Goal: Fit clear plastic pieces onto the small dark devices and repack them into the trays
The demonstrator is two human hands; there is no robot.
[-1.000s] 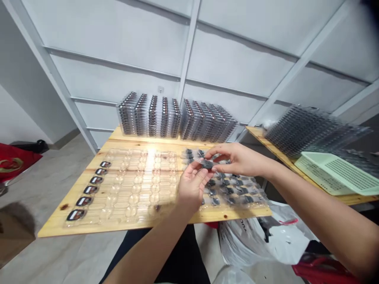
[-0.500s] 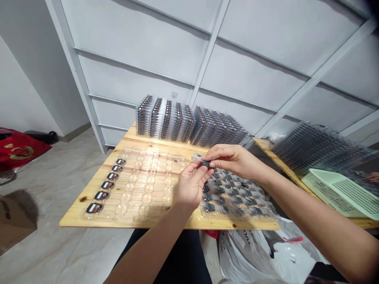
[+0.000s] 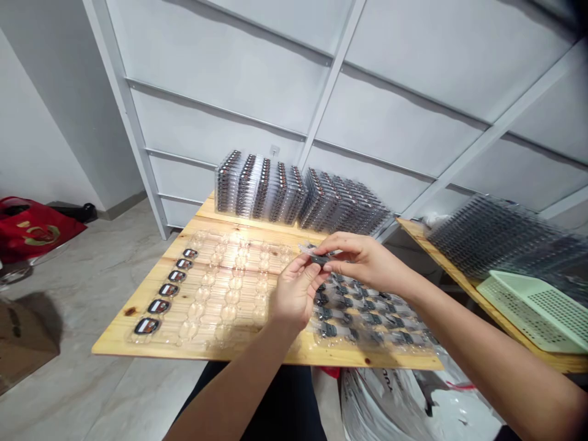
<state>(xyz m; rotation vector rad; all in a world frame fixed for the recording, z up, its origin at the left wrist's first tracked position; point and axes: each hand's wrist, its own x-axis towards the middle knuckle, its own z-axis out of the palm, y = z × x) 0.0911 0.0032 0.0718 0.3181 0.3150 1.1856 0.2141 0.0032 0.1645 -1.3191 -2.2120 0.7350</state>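
Table (image 3: 117, 335) — stacked blister trays (image 3: 260, 196) along its back edge

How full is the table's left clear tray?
Mostly empty: the clear blister tray has six labelled pieces along one edge; other cavities look bare.

At centre frame, the left hand (image 3: 294, 293) and right hand (image 3: 365, 260) pinch a small dark part (image 3: 320, 259) above clear blister trays (image 3: 229, 294) on a pine board (image 3: 156, 340), with stacked trays (image 3: 260, 193) behind and a green plastic basket (image 3: 535, 315) at right.
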